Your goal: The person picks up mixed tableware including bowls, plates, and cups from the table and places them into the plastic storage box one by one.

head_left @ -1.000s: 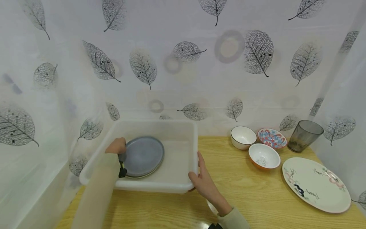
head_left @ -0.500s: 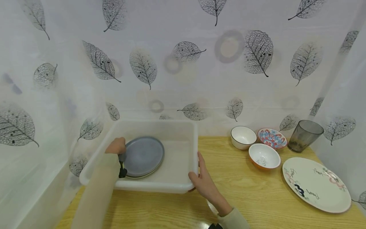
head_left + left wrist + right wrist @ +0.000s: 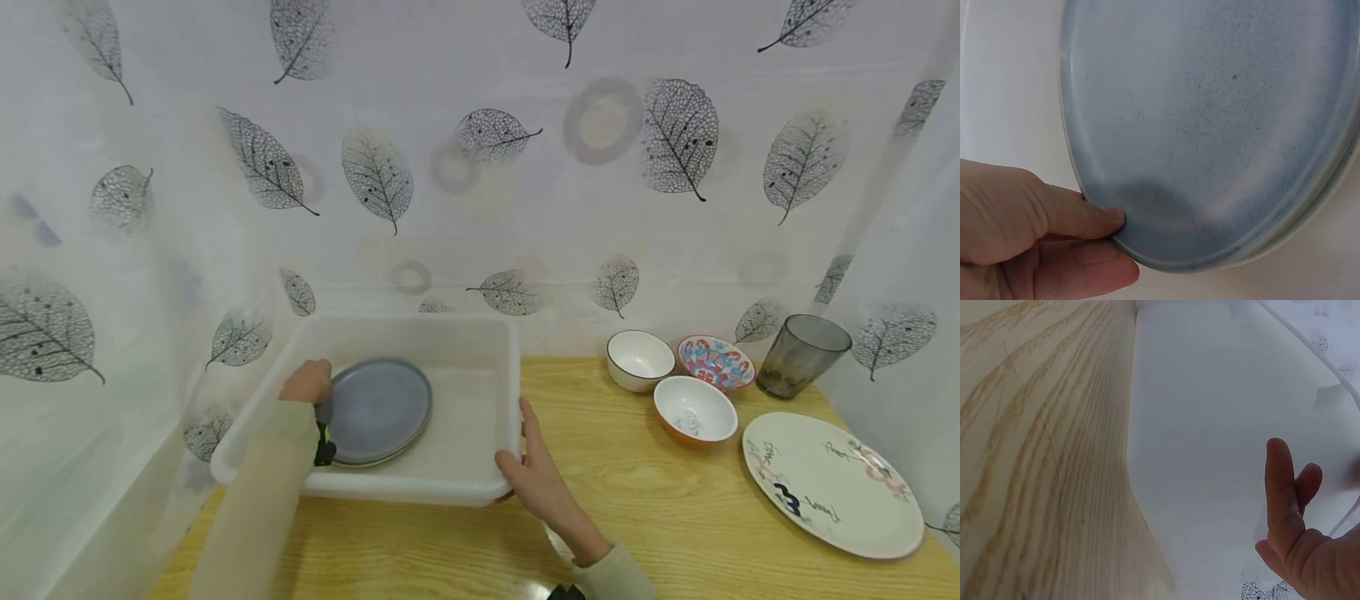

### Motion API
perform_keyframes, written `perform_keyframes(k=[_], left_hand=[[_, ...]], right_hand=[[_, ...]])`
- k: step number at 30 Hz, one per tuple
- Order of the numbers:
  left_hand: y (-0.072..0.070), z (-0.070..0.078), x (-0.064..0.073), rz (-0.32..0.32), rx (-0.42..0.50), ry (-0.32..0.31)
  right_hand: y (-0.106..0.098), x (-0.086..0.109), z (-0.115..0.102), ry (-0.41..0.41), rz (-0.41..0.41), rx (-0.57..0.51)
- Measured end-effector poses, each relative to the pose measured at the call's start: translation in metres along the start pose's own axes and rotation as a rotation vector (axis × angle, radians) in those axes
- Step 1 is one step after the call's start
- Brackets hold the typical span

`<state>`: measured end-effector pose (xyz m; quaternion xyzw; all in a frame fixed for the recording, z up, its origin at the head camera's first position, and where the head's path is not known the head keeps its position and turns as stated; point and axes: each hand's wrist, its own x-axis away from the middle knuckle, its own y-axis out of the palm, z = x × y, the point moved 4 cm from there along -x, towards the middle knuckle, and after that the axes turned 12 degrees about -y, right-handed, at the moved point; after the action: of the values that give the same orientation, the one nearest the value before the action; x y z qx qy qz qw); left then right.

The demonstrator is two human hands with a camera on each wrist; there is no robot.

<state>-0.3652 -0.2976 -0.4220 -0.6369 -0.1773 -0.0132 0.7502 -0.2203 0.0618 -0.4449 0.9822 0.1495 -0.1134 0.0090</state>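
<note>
A translucent white plastic bin (image 3: 472,417) stands on the wooden table. Inside, at its left, a round blue-grey plate (image 3: 382,408) lies on top of at least one other plate, whose pale rim shows below it in the left wrist view. My left hand (image 3: 306,383) reaches into the bin and pinches the plate's edge; the thumb (image 3: 1094,219) presses on the rim and a finger lies under it. At the bin's front right corner, my right hand (image 3: 536,475) holds the side, thumb over the rim and fingers (image 3: 1282,487) along the outer wall.
To the right stand a white bowl with a dark rim (image 3: 640,360), a red-and-blue patterned bowl (image 3: 716,362), an orange-and-white bowl (image 3: 695,408) and a smoky glass (image 3: 802,354). A large oval floral plate (image 3: 832,483) lies nearer. A leaf-print curtain (image 3: 450,217) hangs behind.
</note>
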Motion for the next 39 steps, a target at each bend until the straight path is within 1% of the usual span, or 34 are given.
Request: perform_keyframes(k=[4, 9, 14, 20, 30, 39], left_hand=[[-0.0003, 0.0006, -0.0004, -0.001, -0.005, 0.006], [-0.0021, 0.0018, 0.0010, -0.050, -0.013, 0.003], [-0.0052, 0.0040, 0.0053, -0.068, -0.005, -0.014], [-0.0040, 0.0038, 0.0052, -0.088, -0.014, -0.045], [-0.0008, 0.0024, 0.0028, -0.058, -0.037, -0.028], [-0.0009, 0.0035, 0.0022, -0.027, -0.028, -0.009]], right_hand=[[-0.0008, -0.0004, -0.0004, -0.008, -0.004, -0.001], [-0.0011, -0.0011, 0.0002, -0.011, -0.004, 0.000], [-0.0013, -0.0013, -0.0001, -0.007, 0.002, 0.002], [-0.0016, -0.0011, -0.0006, 0.000, 0.002, 0.001], [-0.0011, 0.0007, -0.0002, 0.005, 0.003, -0.015], [-0.0023, -0.0007, 0.0019, 0.002, 0.006, -0.024]])
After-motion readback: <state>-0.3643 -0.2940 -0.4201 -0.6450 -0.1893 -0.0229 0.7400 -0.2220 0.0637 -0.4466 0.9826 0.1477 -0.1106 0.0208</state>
